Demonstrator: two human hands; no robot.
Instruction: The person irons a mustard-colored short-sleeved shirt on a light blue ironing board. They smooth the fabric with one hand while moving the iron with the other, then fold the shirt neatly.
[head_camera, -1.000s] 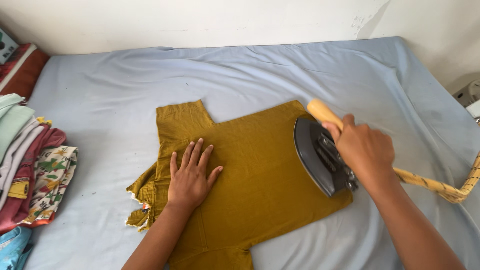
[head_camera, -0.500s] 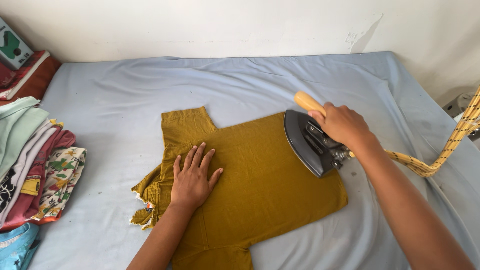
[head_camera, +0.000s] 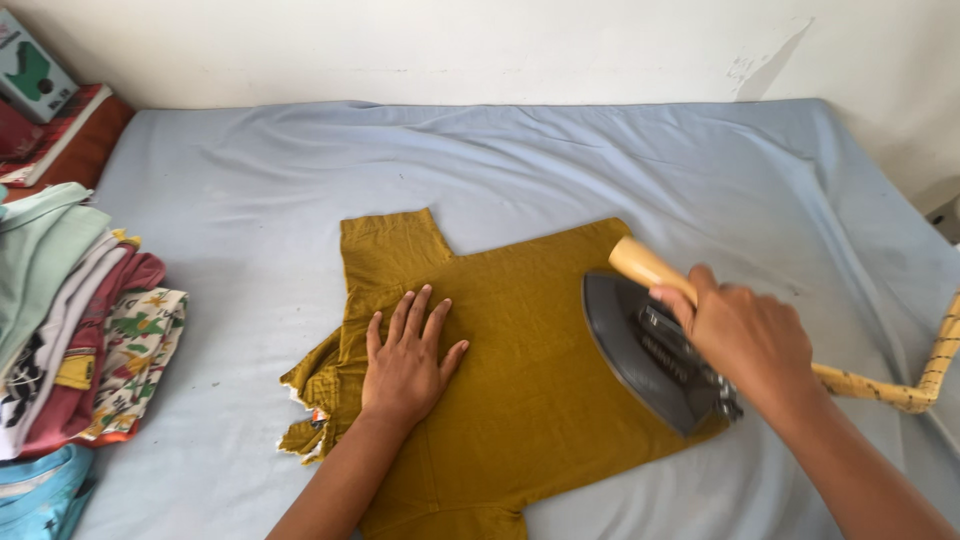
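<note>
At the far left corner a green-and-white box (head_camera: 30, 68) leans by the wall; my right hand (head_camera: 745, 338) grips the iron (head_camera: 640, 350), now farther down the mustard shirt (head_camera: 520, 400); my left hand (head_camera: 405, 360) stays flat, holding nothing.

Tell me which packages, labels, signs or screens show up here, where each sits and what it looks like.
Small box: far left corner against the wall, upright and tilted, pale with a green picture on its face.
Flat red and brown things, perhaps books: stacked beneath the box at the sheet's edge; no label can be made out.
No signs or screens. No tag shows on the mustard shirt or the folded clothes pile.
</note>
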